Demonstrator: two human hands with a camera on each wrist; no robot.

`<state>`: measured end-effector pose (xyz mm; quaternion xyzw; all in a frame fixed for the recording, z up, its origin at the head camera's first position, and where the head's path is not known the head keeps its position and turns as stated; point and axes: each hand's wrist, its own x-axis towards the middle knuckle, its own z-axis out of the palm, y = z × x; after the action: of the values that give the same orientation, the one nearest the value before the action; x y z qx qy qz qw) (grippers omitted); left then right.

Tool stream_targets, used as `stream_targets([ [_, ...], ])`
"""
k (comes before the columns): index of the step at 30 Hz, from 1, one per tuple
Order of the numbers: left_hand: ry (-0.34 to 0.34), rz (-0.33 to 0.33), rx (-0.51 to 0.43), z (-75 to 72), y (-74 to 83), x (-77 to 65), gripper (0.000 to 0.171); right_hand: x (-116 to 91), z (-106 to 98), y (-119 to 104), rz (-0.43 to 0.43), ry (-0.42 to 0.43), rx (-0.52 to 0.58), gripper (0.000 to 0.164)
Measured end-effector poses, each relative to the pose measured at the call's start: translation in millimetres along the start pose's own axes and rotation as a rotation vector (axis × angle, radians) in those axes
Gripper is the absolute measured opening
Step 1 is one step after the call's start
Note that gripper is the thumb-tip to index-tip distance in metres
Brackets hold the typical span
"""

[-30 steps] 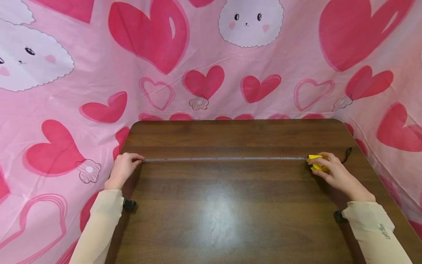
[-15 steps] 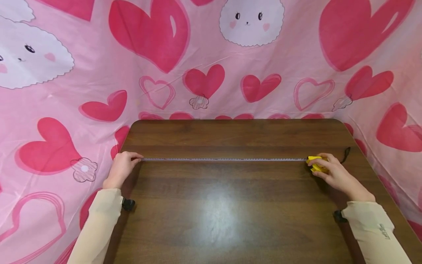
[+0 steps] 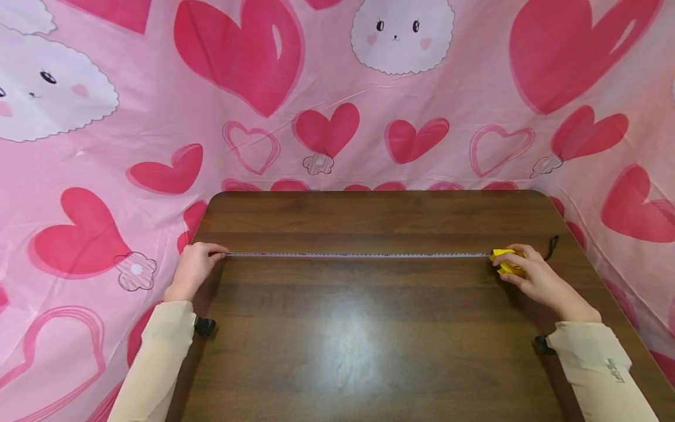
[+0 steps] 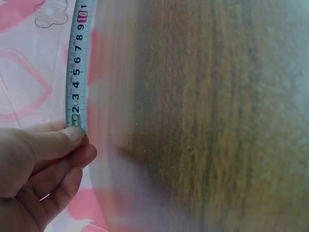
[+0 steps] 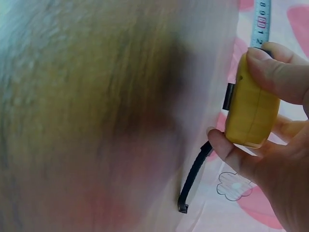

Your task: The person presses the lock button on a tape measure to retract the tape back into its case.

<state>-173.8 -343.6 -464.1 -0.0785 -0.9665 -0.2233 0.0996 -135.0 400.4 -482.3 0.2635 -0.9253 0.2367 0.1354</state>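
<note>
A yellow tape measure point(image 3: 507, 262) is in my right hand point(image 3: 543, 285), over the right part of the brown table. The right wrist view shows my thumb and fingers gripping the yellow case point(image 5: 253, 108), with a black strap point(image 5: 194, 169) hanging from it. From the case the white blade point(image 3: 358, 255) runs straight across to the left side. There my left hand point(image 3: 194, 268) pinches its end between thumb and fingers. In the left wrist view the printed numbers on the blade point(image 4: 78, 63) rise away from the fingertips, with 10 on a red mark.
Under both hands is a dark wood-grain table point(image 3: 295, 363) with rounded far corners. A pink cloth point(image 3: 422, 88) printed with hearts and white faces hangs behind it and at both sides. Black bands with small devices point(image 3: 205, 326) sit on both wrists.
My left hand has shifted very slightly left, and the blade has turned so more of its printed face shows. My right hand stays in place on the tape measure.
</note>
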Motion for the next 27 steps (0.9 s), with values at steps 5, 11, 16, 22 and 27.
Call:
stream_targets([
  [5, 0.009, 0.006, 0.000, -0.3, 0.5, -0.3, 0.012, -0.9, 0.1, -0.5, -0.015, 0.012, -0.007, 0.050],
  [11, -0.007, -0.029, -0.006, 1.0, 0.0, -1.7, 0.014, -0.5, 1.8, 0.3, -0.036, 0.034, 0.004, 0.048],
  [16, -0.008, -0.032, -0.006, 1.8, -1.1, -1.4, 0.014, 0.3, 1.6, 0.3, -0.017, 0.041, 0.018, 0.056],
  [22, 0.003, -0.015, -0.006, 1.5, -1.5, -0.8, 0.013, 2.8, -1.4, -1.9, 0.022, 0.001, 0.038, 0.068],
  [27, 0.014, -0.001, -0.005, 2.0, -0.7, -0.8, 0.012, 3.1, -2.6, -2.7, 0.067, -0.027, 0.043, 0.066],
])
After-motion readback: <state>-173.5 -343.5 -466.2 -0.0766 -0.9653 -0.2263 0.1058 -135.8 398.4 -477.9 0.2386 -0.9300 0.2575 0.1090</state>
